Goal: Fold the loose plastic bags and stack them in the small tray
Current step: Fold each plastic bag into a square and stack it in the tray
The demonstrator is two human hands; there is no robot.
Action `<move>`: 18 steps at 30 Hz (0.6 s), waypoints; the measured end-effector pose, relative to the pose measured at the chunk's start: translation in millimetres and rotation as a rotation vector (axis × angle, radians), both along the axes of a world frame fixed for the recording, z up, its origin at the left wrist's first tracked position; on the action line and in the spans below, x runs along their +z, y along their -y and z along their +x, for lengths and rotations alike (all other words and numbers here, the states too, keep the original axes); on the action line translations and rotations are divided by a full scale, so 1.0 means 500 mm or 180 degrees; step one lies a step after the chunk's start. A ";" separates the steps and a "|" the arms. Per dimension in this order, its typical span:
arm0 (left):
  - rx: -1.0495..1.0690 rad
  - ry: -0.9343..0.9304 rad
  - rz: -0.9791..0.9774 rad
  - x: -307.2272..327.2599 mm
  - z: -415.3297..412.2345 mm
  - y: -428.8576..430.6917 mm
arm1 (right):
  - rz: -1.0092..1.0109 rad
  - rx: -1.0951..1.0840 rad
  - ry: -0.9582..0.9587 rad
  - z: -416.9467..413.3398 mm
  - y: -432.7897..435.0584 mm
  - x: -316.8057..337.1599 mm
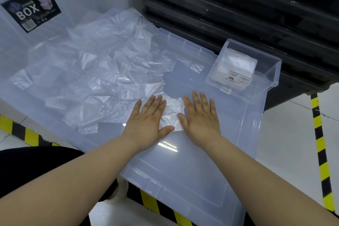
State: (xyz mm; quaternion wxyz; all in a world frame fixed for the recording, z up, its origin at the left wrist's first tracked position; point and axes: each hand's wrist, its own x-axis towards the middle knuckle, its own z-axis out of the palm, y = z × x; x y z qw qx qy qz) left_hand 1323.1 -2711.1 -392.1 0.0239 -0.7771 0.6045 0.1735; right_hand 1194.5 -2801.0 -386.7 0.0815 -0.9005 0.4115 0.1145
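A small folded clear plastic bag (pixel 173 111) lies on the translucent lid, and both my hands press flat on it. My left hand (pixel 146 119) covers its left part and my right hand (pixel 199 115) its right part, fingers spread and palms down. A heap of loose crumpled plastic bags (pixel 88 71) spreads over the lid to the left and behind. The small clear tray (pixel 271 71) stands at the lid's far right and holds a stack of folded bags (pixel 236 62).
The translucent storage-box lid (pixel 192 161) serves as the work surface. A large clear storage box with a "BOX" label (pixel 31 8) stands at the back left. Stacked black crates (pixel 247 11) rise behind the tray. Yellow-black floor tape (pixel 320 145) runs along the right.
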 end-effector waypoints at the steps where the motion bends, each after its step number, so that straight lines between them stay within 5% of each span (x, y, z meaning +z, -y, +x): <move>1: 0.0009 0.0016 0.0008 0.001 0.000 0.000 | 0.0013 -0.0066 0.0008 0.000 0.000 0.001; 7: 0.0016 -0.0098 -0.0132 -0.003 0.002 -0.001 | -0.0146 0.0586 0.0834 0.014 -0.025 -0.007; 18: 0.0345 -0.0233 -0.0267 0.012 0.040 -0.024 | 0.0013 0.0329 0.0305 -0.009 -0.011 -0.011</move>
